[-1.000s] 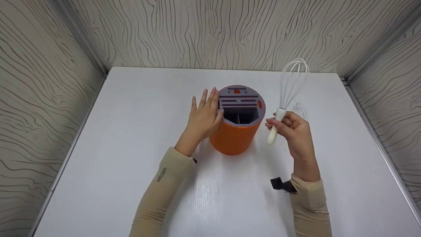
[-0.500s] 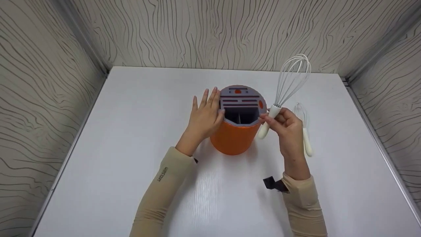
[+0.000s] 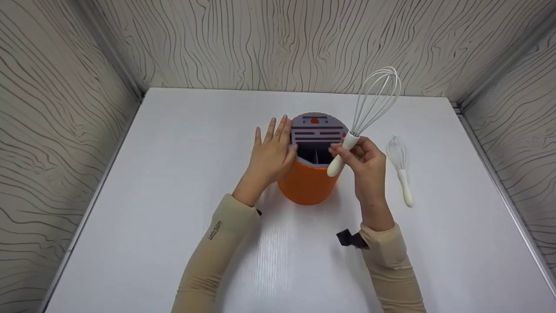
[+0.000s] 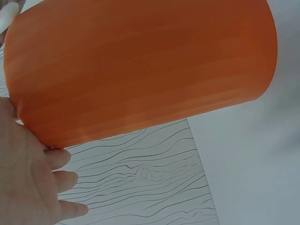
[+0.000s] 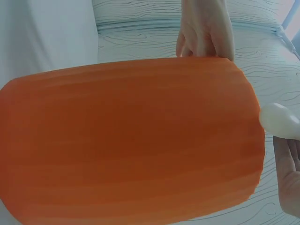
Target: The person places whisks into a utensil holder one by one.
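An orange utensil holder point(image 3: 306, 187) with a grey slotted top stands upright on the white table. My left hand point(image 3: 270, 158) rests with fairly straight fingers against the holder's left side, near the rim. With thumb and fingers my right hand point(image 3: 367, 163) pinches the white handle of a whisk point(image 3: 351, 141) over the holder's right rim. The whisk leans, wires up and to the right, handle end down and to the left. In the right wrist view the handle end point(image 5: 277, 119) overlaps the holder's top edge. The left wrist view shows the holder's plain orange side point(image 4: 140, 70).
A second, smaller whisk point(image 3: 404, 184) lies on the white table point(image 3: 182, 174) to the right of my right hand. Wood-patterned panels point(image 3: 260, 43) rise at the back and on both sides of the table.
My right hand has moved left with the whisk, from beside the holder to over its right rim. The smaller whisk has come into full view. The left hand stays in place.
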The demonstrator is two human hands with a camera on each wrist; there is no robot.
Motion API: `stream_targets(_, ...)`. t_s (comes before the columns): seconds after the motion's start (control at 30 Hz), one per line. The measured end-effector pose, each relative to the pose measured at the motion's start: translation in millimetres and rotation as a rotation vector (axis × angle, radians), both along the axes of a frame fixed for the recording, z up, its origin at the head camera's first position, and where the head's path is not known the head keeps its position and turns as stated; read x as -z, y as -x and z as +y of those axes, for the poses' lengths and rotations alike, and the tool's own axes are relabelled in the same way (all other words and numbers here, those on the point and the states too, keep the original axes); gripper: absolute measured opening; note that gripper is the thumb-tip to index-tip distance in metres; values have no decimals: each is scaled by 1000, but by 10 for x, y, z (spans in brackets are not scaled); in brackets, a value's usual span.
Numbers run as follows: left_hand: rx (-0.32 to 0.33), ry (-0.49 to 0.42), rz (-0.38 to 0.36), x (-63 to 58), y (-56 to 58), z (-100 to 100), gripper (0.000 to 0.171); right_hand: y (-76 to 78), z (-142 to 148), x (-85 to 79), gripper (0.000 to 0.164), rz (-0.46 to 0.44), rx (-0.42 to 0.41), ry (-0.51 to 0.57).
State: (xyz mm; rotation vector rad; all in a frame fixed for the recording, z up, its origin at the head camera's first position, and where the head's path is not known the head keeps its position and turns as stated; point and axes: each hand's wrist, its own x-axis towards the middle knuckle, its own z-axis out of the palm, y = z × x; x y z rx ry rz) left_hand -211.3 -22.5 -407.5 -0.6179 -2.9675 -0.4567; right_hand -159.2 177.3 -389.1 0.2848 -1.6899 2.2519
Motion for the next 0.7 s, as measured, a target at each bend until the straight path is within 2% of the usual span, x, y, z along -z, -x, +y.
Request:
stream_targets(0.13,-2,0,2,3,1,0,62,35,-50,-39,20,40,10,11)
stream_targets(0.37,-5,-10,2,8,0,0,61,169,-144,-51,27,86,38,-31)
stream_targets(0.57,1,-1,1,15,4,4,61,228,-207,-3,27,80,82,-143)
stream_targets(0.7,3,11,-15,-1,16,1,61,238,-236,2,28,54,77,-172)
